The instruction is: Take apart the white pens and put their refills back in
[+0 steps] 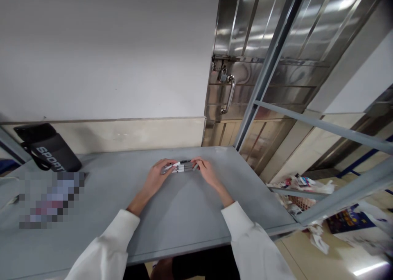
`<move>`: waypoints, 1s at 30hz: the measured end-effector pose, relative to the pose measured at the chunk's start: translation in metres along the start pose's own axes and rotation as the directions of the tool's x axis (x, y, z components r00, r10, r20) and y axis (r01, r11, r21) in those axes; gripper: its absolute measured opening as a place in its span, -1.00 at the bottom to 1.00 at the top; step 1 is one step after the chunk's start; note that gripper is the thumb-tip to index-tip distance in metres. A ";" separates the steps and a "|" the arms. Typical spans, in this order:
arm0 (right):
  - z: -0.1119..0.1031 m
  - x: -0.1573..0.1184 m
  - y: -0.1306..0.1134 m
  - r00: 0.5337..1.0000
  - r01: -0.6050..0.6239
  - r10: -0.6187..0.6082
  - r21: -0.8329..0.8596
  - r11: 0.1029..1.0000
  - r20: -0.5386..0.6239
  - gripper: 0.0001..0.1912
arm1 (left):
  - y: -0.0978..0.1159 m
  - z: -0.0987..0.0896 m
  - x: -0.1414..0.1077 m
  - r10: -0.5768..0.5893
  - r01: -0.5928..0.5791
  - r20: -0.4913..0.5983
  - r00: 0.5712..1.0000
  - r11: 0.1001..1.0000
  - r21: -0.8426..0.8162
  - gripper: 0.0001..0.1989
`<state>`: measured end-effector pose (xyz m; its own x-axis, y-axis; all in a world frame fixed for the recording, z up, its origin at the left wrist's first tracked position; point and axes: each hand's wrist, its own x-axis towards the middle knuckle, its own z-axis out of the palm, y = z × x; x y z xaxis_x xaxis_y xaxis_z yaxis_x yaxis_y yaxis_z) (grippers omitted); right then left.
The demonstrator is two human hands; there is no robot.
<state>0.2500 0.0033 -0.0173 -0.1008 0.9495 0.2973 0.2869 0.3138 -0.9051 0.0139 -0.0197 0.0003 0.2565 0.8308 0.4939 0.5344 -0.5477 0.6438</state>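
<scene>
Several slim pens [184, 167], with white and dark grey barrels, lie side by side in a row over the grey tabletop. My left hand [156, 174] is closed on their left ends, thumb and fingers pinching. At the opposite ends, my right hand [207, 172] has its thumb and fingertips bent around the tips. Parts of the pens at both ends are hidden by my fingers. Whether the row rests on the table or hangs just above it, I cannot tell.
A black bottle-shaped case [50, 147] marked SPORT stands at the table's left, by a pixelated flat item [53, 200]. The grey table [181, 231] meets a wall behind. Grey metal posts [267, 67] rise at the right, before a padlocked metal door [239, 38].
</scene>
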 end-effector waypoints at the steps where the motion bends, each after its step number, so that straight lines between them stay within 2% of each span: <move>1: -0.002 0.001 0.001 1.000 0.008 -0.008 0.008 1.000 -0.028 -0.65 | 0.000 0.000 0.000 0.001 -0.001 -0.004 1.000 1.000 -0.005 -0.75; 5: -0.008 0.004 -0.003 0.995 0.010 0.001 0.109 0.994 -0.100 -0.75 | 0.000 -0.001 0.000 -0.004 0.004 -0.005 1.000 1.000 -0.004 -0.75; 11: -0.010 0.004 -0.009 0.992 -0.016 0.043 0.213 0.977 -0.120 -0.74 | 0.002 -0.001 -0.001 -0.016 0.016 0.004 1.000 1.000 0.000 -0.72; 23: -0.008 0.003 -0.010 0.997 -0.014 0.026 0.169 0.986 -0.071 -0.77 | 0.001 0.000 -0.001 0.000 0.001 0.029 1.000 1.000 -0.021 -0.73; 30: -0.001 -0.002 -0.019 0.998 0.012 -0.025 0.210 0.978 0.062 -0.77 | -0.002 0.003 -0.001 -0.005 0.005 0.051 0.999 1.000 0.003 -0.73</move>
<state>0.2455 -0.0050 -0.0001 -0.1669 0.9391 0.3005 0.0796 0.3166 -0.9452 0.0150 -0.0192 -0.0030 0.2946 0.8377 0.4599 0.5380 -0.5431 0.6447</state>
